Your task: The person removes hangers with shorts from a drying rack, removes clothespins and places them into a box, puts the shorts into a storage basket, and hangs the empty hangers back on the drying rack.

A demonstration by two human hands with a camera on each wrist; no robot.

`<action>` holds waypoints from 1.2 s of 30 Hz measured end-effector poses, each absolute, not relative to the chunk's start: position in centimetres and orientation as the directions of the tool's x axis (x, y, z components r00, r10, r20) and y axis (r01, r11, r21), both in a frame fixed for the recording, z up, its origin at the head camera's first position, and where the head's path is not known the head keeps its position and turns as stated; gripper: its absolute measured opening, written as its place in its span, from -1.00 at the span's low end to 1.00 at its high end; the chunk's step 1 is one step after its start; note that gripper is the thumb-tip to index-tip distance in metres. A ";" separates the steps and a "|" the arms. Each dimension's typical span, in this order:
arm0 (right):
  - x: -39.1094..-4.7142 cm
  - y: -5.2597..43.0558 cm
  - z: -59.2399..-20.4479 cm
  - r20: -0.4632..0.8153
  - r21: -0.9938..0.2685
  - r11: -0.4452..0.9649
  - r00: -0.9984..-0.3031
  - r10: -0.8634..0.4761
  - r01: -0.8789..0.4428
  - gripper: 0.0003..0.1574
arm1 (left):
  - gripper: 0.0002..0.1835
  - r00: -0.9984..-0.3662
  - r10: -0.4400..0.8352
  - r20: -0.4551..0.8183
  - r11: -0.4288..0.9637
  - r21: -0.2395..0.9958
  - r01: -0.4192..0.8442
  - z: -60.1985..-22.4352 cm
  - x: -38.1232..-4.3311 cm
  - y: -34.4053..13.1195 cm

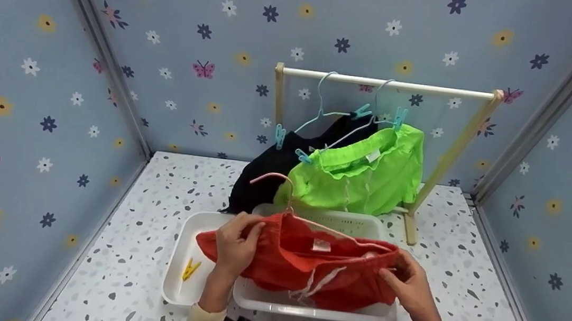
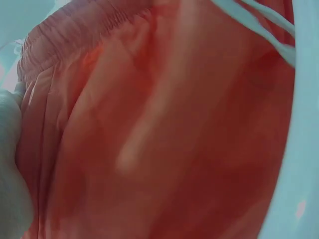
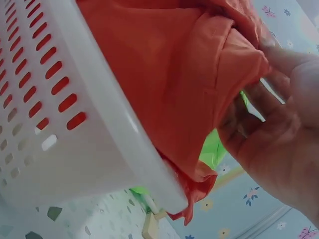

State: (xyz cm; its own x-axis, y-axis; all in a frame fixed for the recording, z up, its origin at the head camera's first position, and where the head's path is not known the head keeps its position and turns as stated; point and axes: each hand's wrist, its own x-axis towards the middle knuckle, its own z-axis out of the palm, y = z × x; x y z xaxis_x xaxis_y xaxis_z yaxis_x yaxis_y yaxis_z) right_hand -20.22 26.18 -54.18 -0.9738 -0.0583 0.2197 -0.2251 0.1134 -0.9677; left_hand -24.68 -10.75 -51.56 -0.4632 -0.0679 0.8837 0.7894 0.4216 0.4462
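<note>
Red shorts (image 1: 326, 279) with white drawstrings are spread over a white slotted basket (image 1: 312, 313). My left hand (image 1: 237, 243) pinches the left end of their waistband. At the other end, my right hand (image 1: 411, 288) grips the waistband between thumb and fingers, also seen in the right wrist view. A pink hanger (image 1: 290, 193) has its bar along the waist opening and its hook pointing up and left. The left wrist view is mostly filled by the gathered waistband and red cloth, with part of my left hand at its left edge.
Behind the basket stands a rack with a white rail (image 1: 431, 89). Black clothing (image 1: 258, 173) and bright green shorts (image 1: 385, 176) hang there on blue hangers with blue clips. A yellow clothespin (image 1: 190, 269) lies in a white tray (image 1: 172, 271) at left. Flowered walls surround the table.
</note>
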 end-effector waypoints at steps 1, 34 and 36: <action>-20.3 26.0 -54.2 0.214 -0.970 0.101 -0.975 -0.066 -0.220 -0.44 | -0.78 -0.462 -0.065 0.884 0.411 0.446 0.795 -51.5 -24.7 -10.7; -20.2 24.8 -55.4 0.262 -0.888 0.417 -0.958 0.117 -0.192 -0.86 | -0.73 -0.497 -0.124 0.859 0.264 0.512 0.818 -48.0 -23.5 -10.2; -20.4 25.2 -56.0 0.282 -0.874 0.450 -0.945 0.165 -0.183 -0.86 | -0.72 -0.494 -0.112 0.862 0.263 0.506 0.822 -48.1 -23.7 -10.1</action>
State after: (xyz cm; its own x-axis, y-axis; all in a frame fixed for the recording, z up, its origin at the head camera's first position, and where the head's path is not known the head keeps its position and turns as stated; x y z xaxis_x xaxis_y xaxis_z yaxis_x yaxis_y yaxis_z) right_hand -20.35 25.25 -56.03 -0.9451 0.1647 0.2823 -0.1828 0.4496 -0.8743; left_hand -23.72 -10.13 -48.09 -0.4944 -0.1120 0.8620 0.8219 0.2625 0.5055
